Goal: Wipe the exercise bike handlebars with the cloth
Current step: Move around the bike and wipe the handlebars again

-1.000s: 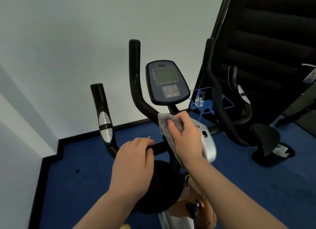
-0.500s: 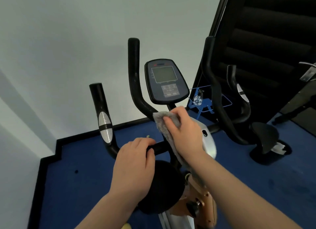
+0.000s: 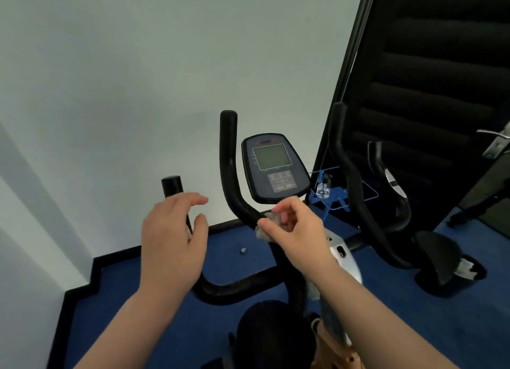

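A person stands over an exercise bike, both bare forearms reaching forward from the bottom of the view. The right hand (image 3: 296,228) is raised to the inner upright of the handlebars (image 3: 230,181), its thumb and fingers curled in a pinch on a bunched grey cloth (image 3: 266,228). The cloth sits against the bend of that black bar, just below the lower edge of the console (image 3: 274,167), and most of it is hidden inside the grip. The wrist is bent slightly down, knuckles facing the camera.

The left hand (image 3: 172,236) hovers in front of the outer handlebar grip (image 3: 171,185) at left, palm turned toward the bar, fingers spread and loosely curved with the thumb held apart below them. It holds nothing; whether any fingertip touches the grip cannot be told from here.

The handlebars sweep from the low black crossbar between the two forearms up into two padded uprights on each side of the console, whose grey screen is blank. A silver stem cover (image 3: 343,255) shows just past the right wrist. Behind, a blue wire stand (image 3: 335,193) rests on the blue carpet (image 3: 240,247) near a dark slatted panel (image 3: 430,92), and a pale wall (image 3: 138,79) fills the background.
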